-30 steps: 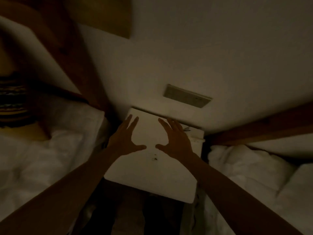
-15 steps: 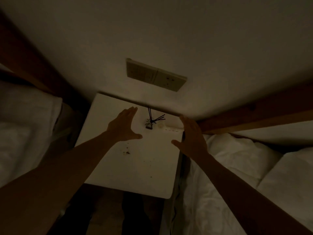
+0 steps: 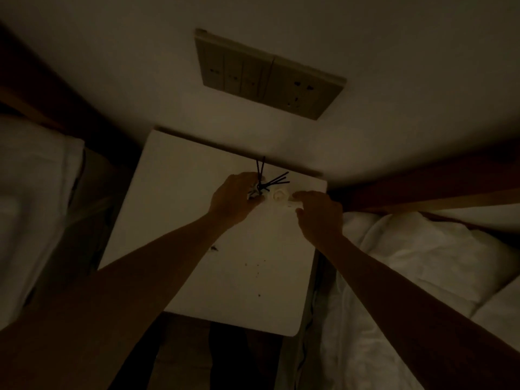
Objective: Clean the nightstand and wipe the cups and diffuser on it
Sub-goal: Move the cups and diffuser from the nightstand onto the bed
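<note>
The room is dim. A white nightstand stands against the wall between two beds. At its back edge is a small diffuser with black reeds fanning out. My left hand grips its bottle, which is mostly hidden by my fingers. Just right of it stands a pale cup. My right hand pinches a second pale cup between thumb and fingers at the back right corner. Dark crumbs are scattered over the middle of the top.
A switch and socket panel sits on the wall above the nightstand. White bedding lies close on the left and on the right, with wooden headboards behind. A thin cable hangs down the nightstand's right side.
Both hands were spread open above the nightstand; they have moved to the back edge and closed, the left round the diffuser and the right on a cup. The view came closer.
</note>
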Demonstrator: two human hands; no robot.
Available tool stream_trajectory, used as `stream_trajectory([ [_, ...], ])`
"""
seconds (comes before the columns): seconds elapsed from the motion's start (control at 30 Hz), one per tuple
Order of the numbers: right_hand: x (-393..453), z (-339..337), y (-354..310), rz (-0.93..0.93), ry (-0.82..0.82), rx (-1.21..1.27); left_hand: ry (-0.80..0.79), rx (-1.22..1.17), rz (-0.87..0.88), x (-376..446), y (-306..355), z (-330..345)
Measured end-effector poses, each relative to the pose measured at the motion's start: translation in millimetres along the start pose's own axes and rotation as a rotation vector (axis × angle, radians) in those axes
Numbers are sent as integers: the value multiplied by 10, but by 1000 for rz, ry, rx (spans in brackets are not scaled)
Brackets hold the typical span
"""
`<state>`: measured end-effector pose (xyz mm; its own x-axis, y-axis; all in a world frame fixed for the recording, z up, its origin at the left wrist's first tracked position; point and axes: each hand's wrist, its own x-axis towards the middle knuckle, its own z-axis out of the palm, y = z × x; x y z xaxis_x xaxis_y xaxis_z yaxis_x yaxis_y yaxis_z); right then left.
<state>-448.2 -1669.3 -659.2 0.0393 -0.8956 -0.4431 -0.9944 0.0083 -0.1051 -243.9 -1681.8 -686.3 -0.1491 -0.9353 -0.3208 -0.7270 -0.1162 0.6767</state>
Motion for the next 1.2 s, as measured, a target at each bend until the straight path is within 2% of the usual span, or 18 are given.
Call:
stream_trajectory([
  [0.2,-44,-85,-42,-50,-29,-39,45,-75,-114,-126,-23,-72],
  [0.43,-144,-279,-574,-275,-46,-157,120,-141,-228,-647,-384,-633],
  [0.6,-245,-448,-1587,-414,-20,-194,212,-209,-304,-1235,-916,-1321],
  [0.7,-365,-520,-2293,-532,-34,-195,260,-170,-390,-1670,-1275,-1774],
  [1.0,-935,-638,-4473,-860,-114,-159,605,-210,-589,-3239,-2166,-3087],
  [1.2,-1522,-471,-5905,-1044,-121,-206,823,-248,-751,-4443,-2804,-3594],
])
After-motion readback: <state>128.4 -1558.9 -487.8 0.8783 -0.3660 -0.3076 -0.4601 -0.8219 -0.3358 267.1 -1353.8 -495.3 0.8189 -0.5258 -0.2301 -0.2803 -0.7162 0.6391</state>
